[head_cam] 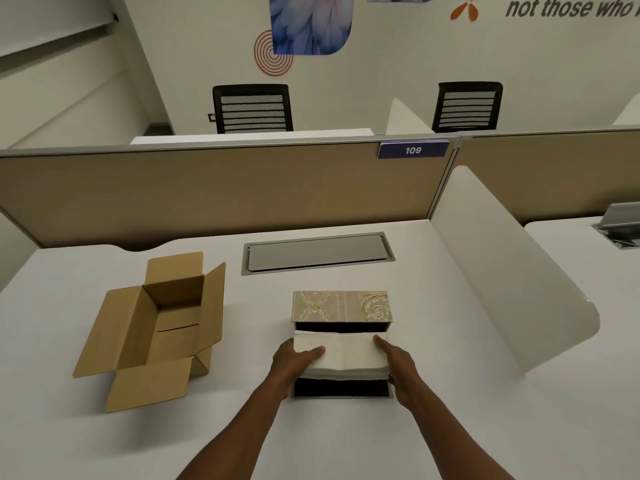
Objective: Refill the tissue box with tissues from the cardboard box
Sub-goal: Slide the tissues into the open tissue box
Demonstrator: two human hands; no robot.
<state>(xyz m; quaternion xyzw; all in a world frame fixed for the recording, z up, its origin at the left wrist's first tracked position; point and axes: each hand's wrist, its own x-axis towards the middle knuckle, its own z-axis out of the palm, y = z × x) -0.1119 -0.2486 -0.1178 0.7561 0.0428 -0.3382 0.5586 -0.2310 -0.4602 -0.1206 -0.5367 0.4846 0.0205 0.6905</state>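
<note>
A stack of white tissues is held between both my hands just above the open tissue box base, whose dark inside shows below the stack. My left hand grips the stack's left end, thumb on top. At the right end, my right hand holds it the same way. The patterned beige lid stands tilted up behind the stack. To the left on the white desk sits the cardboard box, flaps open, its inside bare as far as I see.
A grey cable hatch is set into the desk behind the tissue box. A tan partition closes the back, a white curved divider the right side. Two black chairs stand beyond the partition.
</note>
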